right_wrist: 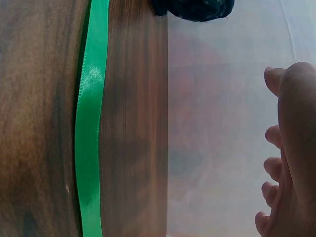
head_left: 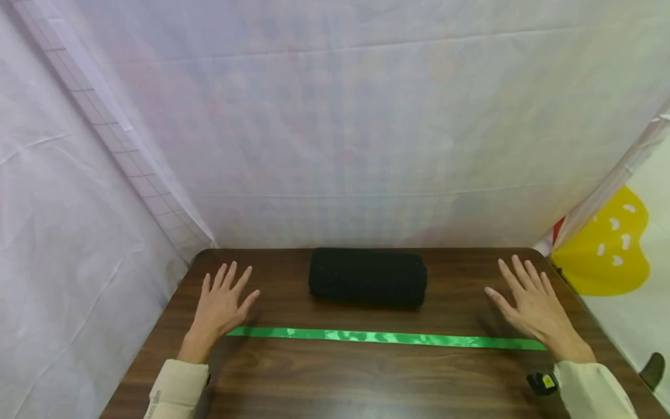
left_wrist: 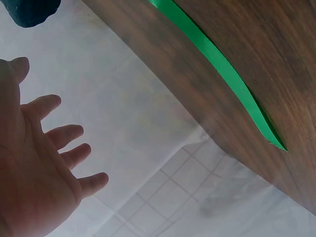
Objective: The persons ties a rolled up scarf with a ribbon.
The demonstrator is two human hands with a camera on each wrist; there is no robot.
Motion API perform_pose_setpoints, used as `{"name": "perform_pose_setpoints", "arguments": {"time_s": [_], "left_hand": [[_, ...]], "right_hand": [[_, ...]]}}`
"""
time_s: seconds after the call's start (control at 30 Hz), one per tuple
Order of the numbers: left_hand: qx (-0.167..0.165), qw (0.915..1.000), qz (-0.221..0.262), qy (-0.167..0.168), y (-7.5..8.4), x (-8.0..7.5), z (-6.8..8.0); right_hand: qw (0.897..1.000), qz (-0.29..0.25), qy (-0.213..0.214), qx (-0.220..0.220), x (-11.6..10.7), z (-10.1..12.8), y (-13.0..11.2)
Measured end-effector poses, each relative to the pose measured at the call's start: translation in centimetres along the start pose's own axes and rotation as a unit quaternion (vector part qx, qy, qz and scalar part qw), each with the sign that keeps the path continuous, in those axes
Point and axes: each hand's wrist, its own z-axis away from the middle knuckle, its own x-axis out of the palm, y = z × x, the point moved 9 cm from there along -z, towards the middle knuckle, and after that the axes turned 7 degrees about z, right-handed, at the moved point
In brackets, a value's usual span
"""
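A black rolled-up cloth (head_left: 368, 277) lies near the far edge of the brown wooden table (head_left: 335, 384); its end shows at the top of the right wrist view. In front of it a green ribbon (head_left: 377, 336) stretches from side to side across the wood. To the left of the roll, my left hand (head_left: 218, 305) is held over the table with fingers spread and nothing in it. On the other side, my right hand (head_left: 534, 305) is likewise spread and holds nothing, above the ribbon's right end. Both hands are apart from the roll.
White sheeting (head_left: 366, 145) hangs behind the table, and more of it (head_left: 63, 262) hangs along the left side. Past the right table edge a yellow shape with white marks (head_left: 607, 250) shows on a pale surface.
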Motion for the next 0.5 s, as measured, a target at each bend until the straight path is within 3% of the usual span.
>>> {"name": "perform_pose_setpoints", "arguments": {"time_s": [0.5], "left_hand": [[0.001, 1.0000, -0.002, 0.005, 0.57, 0.20, -0.35]], "right_hand": [[1.000, -0.002, -0.011, 0.004, 0.10, -0.18, -0.53]]}}
